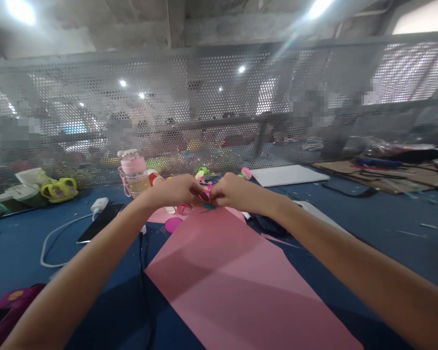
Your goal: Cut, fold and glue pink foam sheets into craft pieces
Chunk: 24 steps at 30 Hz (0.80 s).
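Head view: a small magenta piece [206,191] is pinched between the fingertips of the left hand [178,190] and right hand [233,192], both grips closed, above the pink sheet's [226,272] far end (fine alignment is judged next).

Two hands meet over a pink sheet on a cluttered blue desk

The left hand [177,191] and right hand [233,193] come together fingertip to fingertip at the far end of the pink sheet [233,277], pinching a small bright pink piece [206,193] between them, too small to make out; a little teal scrap [209,206] lies just under them. On the blue desk [368,228], a pink bottle [134,173] stands to the left, a black phone [101,222] with a white charger [99,204] lies nearer, a white board [288,175] sits far right, and a perforated metal screen [219,107] runs behind
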Each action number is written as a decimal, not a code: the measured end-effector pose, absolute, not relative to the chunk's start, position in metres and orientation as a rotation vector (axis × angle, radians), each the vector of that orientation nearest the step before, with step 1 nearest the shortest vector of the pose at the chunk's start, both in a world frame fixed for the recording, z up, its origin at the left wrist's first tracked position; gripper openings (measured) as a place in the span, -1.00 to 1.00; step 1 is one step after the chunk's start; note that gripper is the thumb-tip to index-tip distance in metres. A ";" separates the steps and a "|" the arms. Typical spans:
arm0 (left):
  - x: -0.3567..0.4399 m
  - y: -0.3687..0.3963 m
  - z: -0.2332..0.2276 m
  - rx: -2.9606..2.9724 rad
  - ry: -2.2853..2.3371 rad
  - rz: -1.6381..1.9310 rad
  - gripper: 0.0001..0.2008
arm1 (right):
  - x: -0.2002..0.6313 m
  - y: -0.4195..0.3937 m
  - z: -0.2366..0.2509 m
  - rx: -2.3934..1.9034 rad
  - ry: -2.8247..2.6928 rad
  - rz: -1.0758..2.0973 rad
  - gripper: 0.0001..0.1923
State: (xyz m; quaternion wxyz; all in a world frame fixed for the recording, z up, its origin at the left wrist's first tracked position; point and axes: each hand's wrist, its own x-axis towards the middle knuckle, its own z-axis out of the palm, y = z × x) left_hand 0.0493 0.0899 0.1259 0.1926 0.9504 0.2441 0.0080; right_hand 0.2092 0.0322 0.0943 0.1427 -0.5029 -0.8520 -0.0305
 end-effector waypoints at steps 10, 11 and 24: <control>0.054 0.083 0.117 2.694 0.830 0.060 -0.78 | 0.197 0.026 0.094 -1.525 -2.441 -0.020 -0.87; 0.055 0.080 0.118 2.742 0.870 0.067 -0.80 | 0.196 0.025 0.094 -1.538 -2.438 -0.031 -0.87; 0.062 0.062 0.118 3.077 1.048 0.132 -0.83 | 0.192 0.020 0.097 -1.646 -2.354 -0.122 -0.87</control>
